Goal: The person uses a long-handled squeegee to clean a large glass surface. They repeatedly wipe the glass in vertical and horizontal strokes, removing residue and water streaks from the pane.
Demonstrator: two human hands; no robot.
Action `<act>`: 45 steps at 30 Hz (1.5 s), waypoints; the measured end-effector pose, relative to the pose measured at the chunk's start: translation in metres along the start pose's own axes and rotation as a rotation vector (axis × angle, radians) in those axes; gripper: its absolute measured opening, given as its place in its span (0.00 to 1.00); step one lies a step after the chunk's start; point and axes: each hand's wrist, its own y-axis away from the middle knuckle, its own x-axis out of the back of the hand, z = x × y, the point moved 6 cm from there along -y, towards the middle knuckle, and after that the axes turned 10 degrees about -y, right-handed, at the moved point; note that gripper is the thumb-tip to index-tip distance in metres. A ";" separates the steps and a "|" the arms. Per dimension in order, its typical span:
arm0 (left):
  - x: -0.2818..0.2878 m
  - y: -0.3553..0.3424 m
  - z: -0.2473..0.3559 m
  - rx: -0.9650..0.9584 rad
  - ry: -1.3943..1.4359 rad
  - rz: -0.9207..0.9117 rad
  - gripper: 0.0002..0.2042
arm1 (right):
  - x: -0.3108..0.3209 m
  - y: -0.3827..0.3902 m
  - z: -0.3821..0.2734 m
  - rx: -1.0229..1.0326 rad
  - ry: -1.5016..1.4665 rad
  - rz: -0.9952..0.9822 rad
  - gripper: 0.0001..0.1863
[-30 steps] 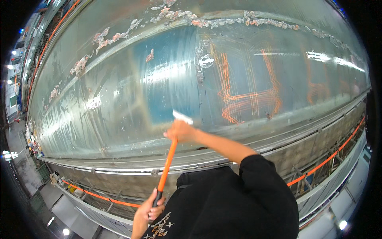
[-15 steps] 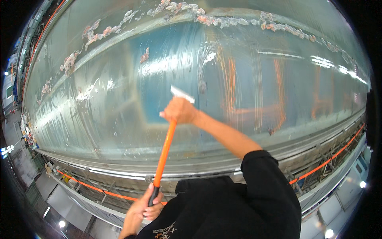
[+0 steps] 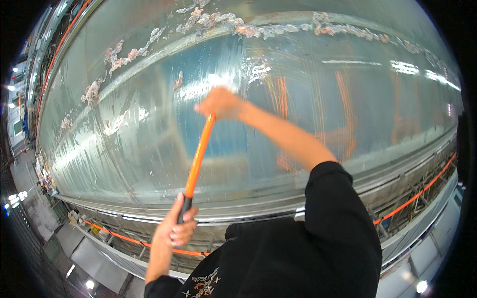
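Note:
My right hand [image 3: 222, 102] grips the upper end of an orange-handled scraper [image 3: 199, 154], blurred by motion; the blade beyond it is lost in blur and glare. My left hand [image 3: 176, 228] is wrapped round the black grip at the handle's lower end. Both hands are over a large, wet, pale grey-green panel [image 3: 134, 159] with a bluer patch in the middle. Orange streaks [image 3: 282, 97] mark it to the right of the scraper, and crusty whitish-pink residue [image 3: 263, 31] runs in a bumpy band across its upper part.
Along the near side run a metal rail [image 3: 124, 216] and an orange strap [image 3: 415, 196] over a scaffold-like frame, just in front of my body. Clutter [image 3: 42, 174] sits at the panel's left end. Lights and grey flooring show at the rim.
Both my hands and the scraper have moved up the picture, away from my body: the right hand from the panel's lower part into the glare on the blue patch. The grip is unchanged.

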 end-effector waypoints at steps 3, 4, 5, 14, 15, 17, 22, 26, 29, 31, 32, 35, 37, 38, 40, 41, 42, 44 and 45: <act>0.067 0.034 -0.116 0.063 -0.014 0.101 0.29 | -0.096 0.073 -0.088 0.035 -0.033 0.026 0.23; 0.083 0.046 -0.149 0.080 -0.005 0.124 0.29 | -0.124 0.099 -0.119 0.040 0.012 0.008 0.24; 0.097 0.058 -0.179 0.120 -0.005 0.180 0.29 | -0.145 0.125 -0.149 0.042 -0.026 0.049 0.24; 0.152 0.069 -0.276 0.346 -0.348 0.501 0.30 | -0.158 0.232 -0.231 -0.010 -0.103 0.196 0.22; 0.145 0.068 -0.265 0.341 -0.383 0.466 0.30 | -0.149 0.229 -0.224 0.011 -0.082 0.216 0.22; 0.114 0.059 -0.231 0.320 -0.438 0.384 0.30 | -0.132 0.221 -0.199 0.009 -0.058 0.256 0.23; 0.020 0.062 -0.148 0.388 -0.267 0.326 0.31 | -0.093 0.173 -0.151 0.025 -0.082 0.331 0.24; -0.023 0.062 -0.077 0.403 -0.232 0.372 0.32 | -0.045 0.115 -0.098 0.066 -0.051 0.394 0.25; -0.044 0.046 -0.008 0.300 -0.252 0.367 0.33 | 0.001 0.059 -0.034 0.112 0.046 0.466 0.25; -0.056 0.034 0.038 0.220 -0.152 0.235 0.33 | 0.033 0.015 0.010 0.160 0.061 0.460 0.24; -0.069 0.021 0.061 0.118 -0.052 0.212 0.32 | 0.050 -0.008 0.040 0.152 0.032 0.446 0.22; -0.096 -0.020 0.136 0.011 0.104 -0.017 0.30 | 0.108 -0.063 0.097 0.048 0.131 0.324 0.21; -0.105 -0.022 0.127 -0.032 0.055 -0.095 0.29 | 0.112 -0.070 0.083 0.042 0.170 0.172 0.23; -0.106 -0.024 0.120 -0.048 0.024 -0.137 0.29 | 0.109 -0.068 0.074 0.033 0.199 0.098 0.24; -0.086 -0.018 0.073 -0.025 0.064 -0.107 0.29 | 0.080 -0.038 0.043 -0.009 0.029 0.024 0.23; -0.070 -0.015 0.045 0.002 0.101 -0.114 0.28 | 0.053 -0.012 0.036 0.049 0.064 0.069 0.25; -0.045 -0.006 0.007 -0.004 0.116 -0.097 0.28 | 0.012 0.001 0.012 -0.065 0.143 -0.218 0.23; 0.000 0.010 -0.072 0.020 0.082 0.041 0.29 | -0.041 0.052 -0.044 -0.060 -0.114 -0.076 0.25; 0.024 0.014 -0.112 0.047 0.026 0.081 0.29 | -0.066 0.082 -0.072 0.010 -0.114 0.007 0.24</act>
